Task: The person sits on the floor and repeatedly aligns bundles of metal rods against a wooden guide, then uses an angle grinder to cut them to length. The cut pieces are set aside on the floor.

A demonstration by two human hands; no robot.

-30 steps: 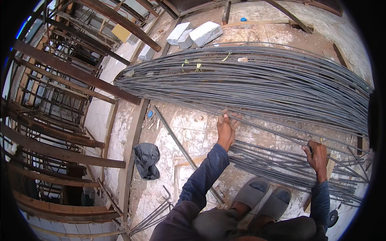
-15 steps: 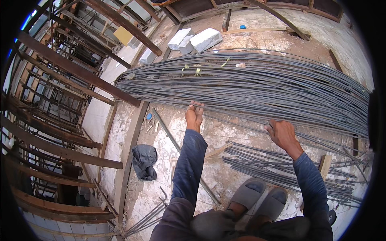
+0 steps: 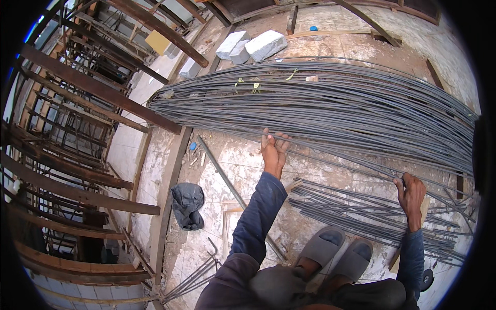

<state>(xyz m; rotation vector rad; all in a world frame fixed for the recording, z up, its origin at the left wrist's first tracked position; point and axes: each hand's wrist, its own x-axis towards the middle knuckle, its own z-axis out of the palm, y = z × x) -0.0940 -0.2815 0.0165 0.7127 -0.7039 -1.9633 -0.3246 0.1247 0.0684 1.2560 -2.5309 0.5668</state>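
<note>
A large bundle of long grey steel rods [image 3: 320,103] lies across the floor ahead of me. My left hand [image 3: 273,150] is at its near edge, fingers curled on one thin rod [image 3: 336,161] that runs to the right. My right hand [image 3: 411,192] grips the same rod farther along, low on the right. A smaller pile of rods [image 3: 361,212] lies below that rod, just in front of my grey sandals [image 3: 336,253]. Both sleeves are dark blue.
A dark cloth [image 3: 187,204] lies on the floor to the left. A long pipe [image 3: 232,191] slants beside it. White blocks [image 3: 253,45] sit beyond the bundle. Rusty beams and timber framing [image 3: 77,129] fill the left side. Bent rods [image 3: 194,276] lie near my knee.
Both hands rose to the big bundle's edge half a second ago. Now the right hand has come back down and right with a rod; the left sits slightly lower.
</note>
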